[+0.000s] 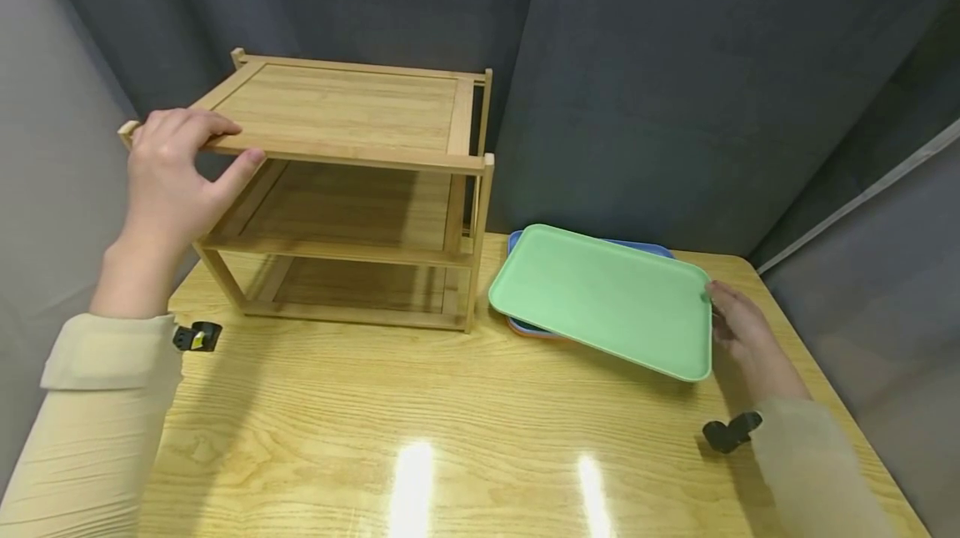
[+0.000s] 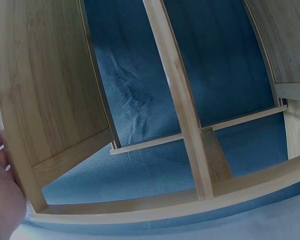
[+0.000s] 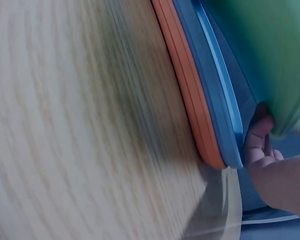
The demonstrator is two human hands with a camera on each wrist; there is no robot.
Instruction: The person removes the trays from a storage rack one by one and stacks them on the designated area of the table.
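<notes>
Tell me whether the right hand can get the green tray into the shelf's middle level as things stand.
Probably yes. The right hand grips the green tray by its right edge, lifted off the blue tray; the wooden shelf has an open, bare middle level, with the left hand holding its top corner.

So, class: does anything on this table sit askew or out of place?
Yes: the green tray sits skewed and tilted over the blue tray and orange tray, its right edge lifted by the right hand.
</notes>
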